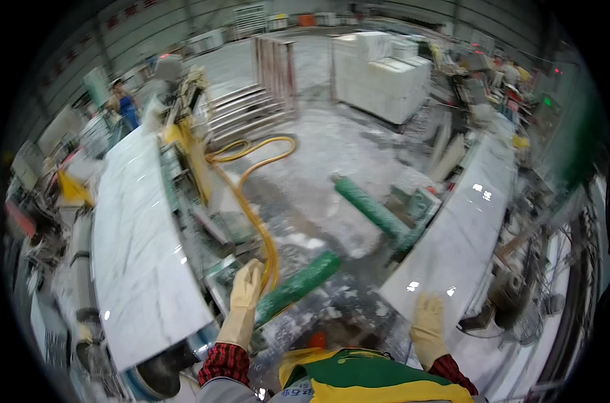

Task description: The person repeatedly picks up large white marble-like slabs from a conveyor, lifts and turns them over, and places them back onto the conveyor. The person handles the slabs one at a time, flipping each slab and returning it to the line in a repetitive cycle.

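Cream-coloured gloves cover both my hands. My right hand (428, 321) is open, fingers stretched out over the near end of a long, glossy white marble slab (463, 221) on the right. My left hand (246, 290) is raised beside the near end of a green roller (298, 287), its fingers drawn together and curled. Nothing shows in it, though motion blurs the fingertips. A second grey-veined white slab (144, 248) lies along the left, apart from my left hand. Red-and-black checked cuffs show at both wrists.
A yellow hose (248, 201) loops over the wet floor between the slabs. Another green roller (369, 205) juts from the right-hand machine. Farther off stand a metal rack (248, 107) and stacked white stone blocks (382, 84). A person in blue (125, 107) is at the far left.
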`<state>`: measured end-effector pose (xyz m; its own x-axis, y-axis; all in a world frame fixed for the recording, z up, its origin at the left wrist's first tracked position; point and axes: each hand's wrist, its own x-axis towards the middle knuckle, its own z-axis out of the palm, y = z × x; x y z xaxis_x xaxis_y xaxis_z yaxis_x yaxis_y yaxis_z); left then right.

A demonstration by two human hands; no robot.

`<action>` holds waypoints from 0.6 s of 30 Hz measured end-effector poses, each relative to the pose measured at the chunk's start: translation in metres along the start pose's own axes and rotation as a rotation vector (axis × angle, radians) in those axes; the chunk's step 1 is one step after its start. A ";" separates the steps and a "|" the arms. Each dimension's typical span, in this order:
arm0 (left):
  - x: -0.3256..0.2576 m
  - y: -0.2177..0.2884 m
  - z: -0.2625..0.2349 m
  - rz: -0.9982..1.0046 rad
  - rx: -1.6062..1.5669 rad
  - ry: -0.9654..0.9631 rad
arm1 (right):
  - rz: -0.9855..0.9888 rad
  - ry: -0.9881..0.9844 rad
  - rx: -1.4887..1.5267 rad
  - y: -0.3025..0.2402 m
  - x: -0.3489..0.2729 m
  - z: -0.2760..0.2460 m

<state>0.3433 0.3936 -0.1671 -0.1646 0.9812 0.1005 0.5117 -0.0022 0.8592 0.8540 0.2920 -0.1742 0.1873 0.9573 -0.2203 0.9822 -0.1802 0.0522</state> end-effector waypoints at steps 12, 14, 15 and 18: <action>-0.173 -0.109 -0.132 -0.488 0.948 0.536 | -0.046 -0.014 -0.024 0.003 0.002 -0.011; -0.158 -0.080 -0.124 -0.522 0.961 0.451 | -0.048 -0.003 -0.051 0.015 0.009 0.007; -0.160 -0.102 -0.115 -0.384 1.048 0.627 | -0.082 0.035 -0.051 0.020 0.013 0.015; -0.166 -0.142 -0.114 -0.290 1.192 0.753 | -0.113 0.078 -0.144 0.025 0.017 0.016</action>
<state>0.2016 0.2090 -0.2485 -0.5892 0.5850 0.5573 0.7089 0.7052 0.0091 0.8816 0.3002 -0.1925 0.0694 0.9852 -0.1568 0.9844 -0.0421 0.1711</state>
